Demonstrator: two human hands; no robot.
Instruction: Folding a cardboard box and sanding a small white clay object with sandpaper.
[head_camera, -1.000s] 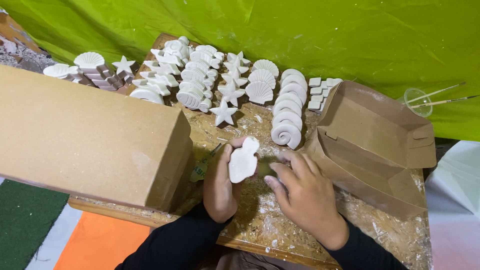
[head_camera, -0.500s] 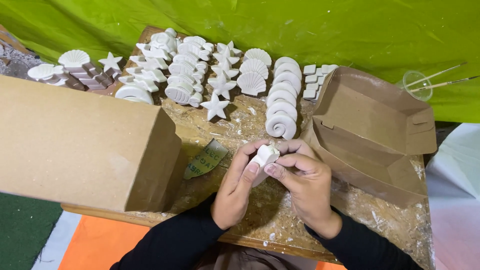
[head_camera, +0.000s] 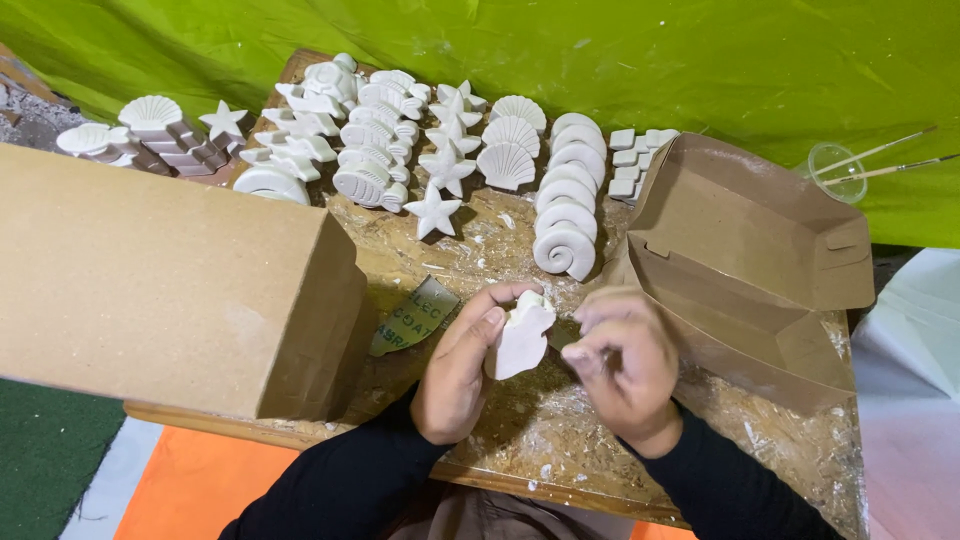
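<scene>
Both hands closed around one white plaster figure (head_camera: 520, 340): left hand (head_camera: 462, 370) gripping its edge, right hand (head_camera: 620, 362) working beside it. Best kept low over board (head_camera: 560, 440), light pressure.

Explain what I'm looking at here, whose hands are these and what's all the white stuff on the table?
There is no machine: a person wears a camera on the head, looking down at their own hands. The left hand holds a white plaster figure, and the right hand touches its edge. On the wooden board lie rows of white casts: spiral shells, scallop shells and stars. A closed cardboard box sits left, an open one right, with green cloth behind.
</scene>
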